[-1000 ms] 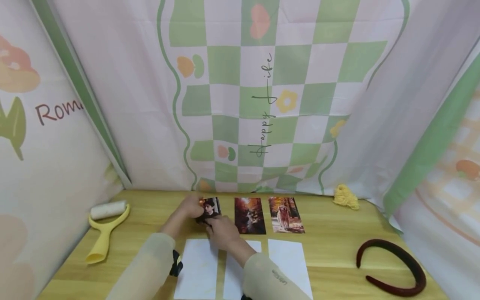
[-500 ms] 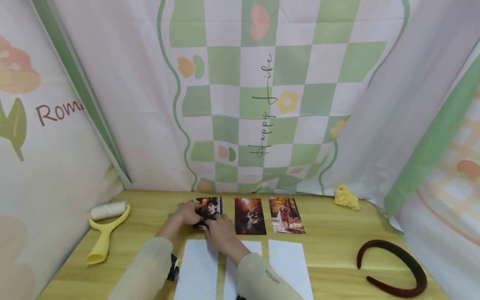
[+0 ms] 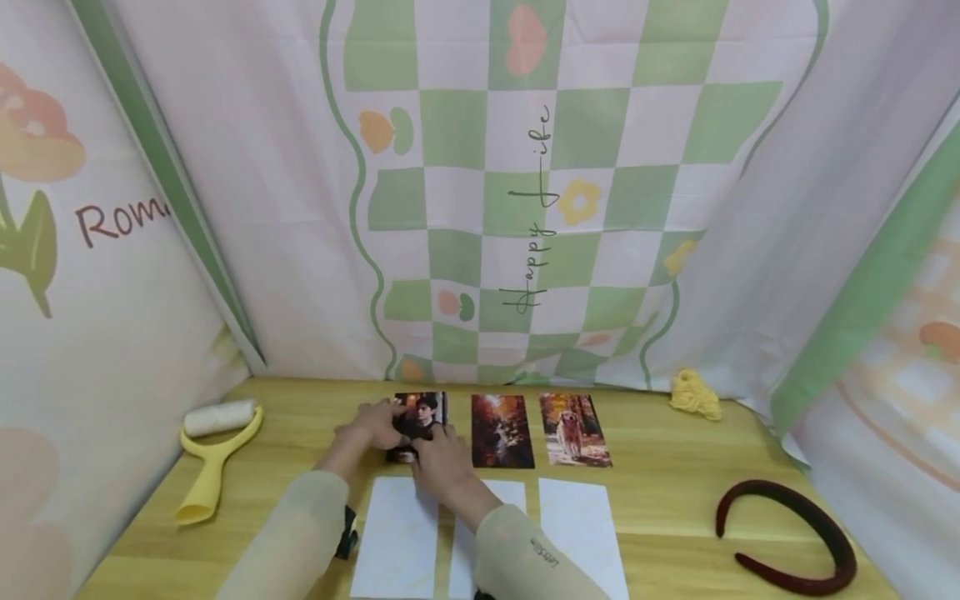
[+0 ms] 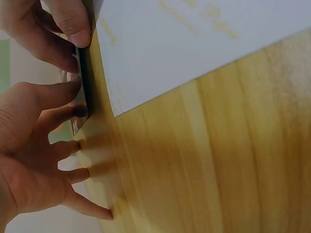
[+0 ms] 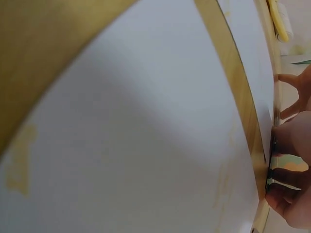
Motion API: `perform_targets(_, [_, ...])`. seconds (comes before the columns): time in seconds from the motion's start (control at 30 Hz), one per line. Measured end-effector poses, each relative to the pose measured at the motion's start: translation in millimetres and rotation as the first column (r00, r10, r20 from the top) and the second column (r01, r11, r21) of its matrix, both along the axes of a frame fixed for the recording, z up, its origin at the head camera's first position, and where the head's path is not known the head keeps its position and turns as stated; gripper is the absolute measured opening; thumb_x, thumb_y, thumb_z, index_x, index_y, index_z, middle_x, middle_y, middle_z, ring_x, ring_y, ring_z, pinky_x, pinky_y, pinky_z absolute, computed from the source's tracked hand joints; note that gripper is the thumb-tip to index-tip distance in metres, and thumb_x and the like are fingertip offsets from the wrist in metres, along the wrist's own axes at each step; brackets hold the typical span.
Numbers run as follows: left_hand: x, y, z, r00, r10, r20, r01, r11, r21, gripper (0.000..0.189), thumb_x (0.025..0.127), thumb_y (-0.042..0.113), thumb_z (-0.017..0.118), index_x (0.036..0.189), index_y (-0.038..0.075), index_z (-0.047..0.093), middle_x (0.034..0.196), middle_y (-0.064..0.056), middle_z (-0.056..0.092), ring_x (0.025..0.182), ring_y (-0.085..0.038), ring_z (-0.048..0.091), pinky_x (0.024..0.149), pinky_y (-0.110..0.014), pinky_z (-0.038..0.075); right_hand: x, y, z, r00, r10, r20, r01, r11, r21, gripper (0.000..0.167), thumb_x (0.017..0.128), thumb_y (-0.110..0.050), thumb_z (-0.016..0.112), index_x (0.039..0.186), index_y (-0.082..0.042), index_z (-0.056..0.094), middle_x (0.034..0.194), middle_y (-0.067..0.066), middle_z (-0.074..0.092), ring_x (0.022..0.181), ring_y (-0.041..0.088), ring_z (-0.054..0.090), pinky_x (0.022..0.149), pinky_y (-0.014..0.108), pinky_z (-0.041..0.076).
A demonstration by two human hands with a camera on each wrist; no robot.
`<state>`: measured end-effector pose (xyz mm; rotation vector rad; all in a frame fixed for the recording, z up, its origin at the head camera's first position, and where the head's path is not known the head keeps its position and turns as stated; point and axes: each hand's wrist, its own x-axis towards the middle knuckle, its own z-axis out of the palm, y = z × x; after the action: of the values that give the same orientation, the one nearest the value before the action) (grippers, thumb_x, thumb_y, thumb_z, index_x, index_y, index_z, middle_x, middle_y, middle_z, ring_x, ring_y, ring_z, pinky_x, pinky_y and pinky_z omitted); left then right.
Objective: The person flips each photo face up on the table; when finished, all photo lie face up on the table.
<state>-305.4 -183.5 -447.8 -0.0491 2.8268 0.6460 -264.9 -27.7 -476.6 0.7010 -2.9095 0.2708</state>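
Observation:
In the head view, a photo card of a dark-haired person [image 3: 426, 410] lies flat at the back of the wooden table. My left hand [image 3: 372, 425] rests at its left side. Spread fingers [image 4: 92, 209] touch the tabletop in the left wrist view, while thumb and index tips meet the card's edge. My right hand [image 3: 444, 463] touches the card's near right part with its fingertips. To the right lie a photo card of an autumn stream [image 3: 501, 432] and one of a golden dog [image 3: 573, 429]. The hands partly cover the first card.
White sheets [image 3: 397, 537] lie in a row nearer me, partly under the right forearm. A yellow-handled lint roller [image 3: 206, 475] is at the left, yellow yarn [image 3: 693, 395] at back right, and a dark red headband [image 3: 813, 521] at front right. A checkered curtain [image 3: 517, 200] hangs behind.
Around the first photo card, the left hand has shifted slightly down and left, uncovering more of the picture. Over the last half second both hands have stayed nearly still.

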Motion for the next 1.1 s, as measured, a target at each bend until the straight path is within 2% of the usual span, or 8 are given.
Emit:
perform_targets(0.2, [-0.5, 1.3, 1.8, 1.000, 0.003, 0.002, -0.003, 1.000, -0.031, 0.065, 0.090, 0.025, 0.075, 0.152, 0.022, 0.054, 0.168, -0.019, 0.037, 0.150, -0.053, 0.034, 0.106, -0.092, 0.023, -3.0, 2, 0.6, 0.998, 0.023, 0.057, -0.021, 0.999, -0.042, 0.034, 0.096, -0.026, 0.065, 0.126, -0.012, 0.074, 0.128, 0.020, 0.068, 0.122, 0.038, 0.062, 0.098, 0.051, 0.058])
perform_targets(0.3, [-0.8, 2.7, 3.4, 1.000, 0.004, 0.010, -0.003, 0.998, -0.062, 0.065, 0.091, 0.025, 0.073, 0.153, 0.024, 0.053, 0.166, -0.018, 0.040, 0.149, -0.052, 0.037, 0.109, -0.089, 0.027, -4.6, 5, 3.7, 0.992, 0.028, 0.126, -0.011, 0.991, -0.136, 0.040, 0.097, -0.021, 0.063, 0.134, -0.005, 0.067, 0.133, 0.022, 0.065, 0.125, 0.040, 0.061, 0.102, 0.052, 0.057])
perform_targets(0.43, [-2.6, 5.7, 5.6, 1.000, 0.000, 0.016, 0.002, 0.996, -0.094, 0.069, 0.089, 0.024, 0.074, 0.154, 0.022, 0.051, 0.163, -0.018, 0.045, 0.148, -0.050, 0.041, 0.111, -0.086, 0.028, -4.8, 15, 11.1, 0.982, 0.033, 0.188, 0.021, 0.961, -0.277, 0.045, 0.099, -0.016, 0.060, 0.140, 0.004, 0.059, 0.140, 0.027, 0.061, 0.130, 0.045, 0.059, 0.108, 0.055, 0.055])
perform_targets(0.6, [-5.2, 9.9, 7.9, 0.999, -0.035, -0.006, 0.034, 0.986, -0.161, 0.071, 0.085, 0.025, 0.078, 0.151, 0.017, 0.054, 0.160, -0.020, 0.049, 0.148, -0.048, 0.043, 0.116, -0.087, 0.020, -0.6, 31, 21.7, 0.982, 0.059, 0.177, 0.009, 0.932, -0.362, 0.046, 0.099, -0.014, 0.058, 0.140, 0.007, 0.057, 0.142, 0.032, 0.059, 0.133, 0.049, 0.057, 0.114, 0.058, 0.049])
perform_targets(0.73, [-4.9, 18.1, 12.4, 0.994, -0.097, -0.046, 0.085, 0.975, -0.206, 0.072, 0.084, 0.027, 0.079, 0.151, 0.015, 0.054, 0.160, -0.020, 0.048, 0.150, -0.046, 0.042, 0.121, -0.083, 0.014, 7.6, 51, 30.6, 0.988, 0.073, 0.138, -0.016, 0.926, -0.377, 0.045, 0.097, -0.010, 0.058, 0.138, 0.008, 0.058, 0.138, 0.031, 0.062, 0.130, 0.047, 0.058, 0.114, 0.059, 0.048])
perform_targets(0.9, [4.5, 43.2, 24.3, 0.970, -0.209, -0.121, 0.178, 0.958, -0.227, 0.076, 0.090, 0.033, 0.078, 0.157, 0.015, 0.046, 0.166, -0.017, 0.041, 0.156, -0.044, 0.034, 0.123, -0.081, 0.012, 21.9, 80, 37.0, 0.993, 0.051, 0.103, -0.010, 0.929, -0.370, 0.042, 0.096, -0.009, 0.060, 0.134, 0.008, 0.060, 0.136, 0.029, 0.063, 0.130, 0.046, 0.059, 0.120, 0.061, 0.042])
perform_targets(1.03, [19.2, 72.9, 30.1, 0.937, -0.308, -0.167, 0.271, 0.939, -0.212, 0.076, 0.090, 0.033, 0.077, 0.157, 0.016, 0.046, 0.168, -0.016, 0.038, 0.157, -0.042, 0.034, 0.124, -0.080, 0.012, 40.3, 106, 37.7, 0.994, 0.000, 0.107, 0.037, 0.937, -0.347, 0.044, 0.095, -0.012, 0.064, 0.135, 0.005, 0.061, 0.139, 0.028, 0.062, 0.131, 0.046, 0.058, 0.115, 0.062, 0.047])
perform_targets(1.1, [27.9, 89.1, 29.5, 0.912, -0.364, -0.191, 0.324, 0.922, -0.212, 0.075, 0.089, 0.034, 0.078, 0.156, 0.018, 0.048, 0.168, -0.015, 0.038, 0.157, -0.041, 0.034, 0.124, -0.080, 0.011, 51.5, 120, 37.6, 0.996, -0.019, 0.088, 0.047, 0.940, -0.338, 0.044, 0.093, -0.010, 0.067, 0.134, 0.004, 0.062, 0.138, 0.027, 0.062, 0.129, 0.045, 0.059, 0.109, 0.061, 0.051])
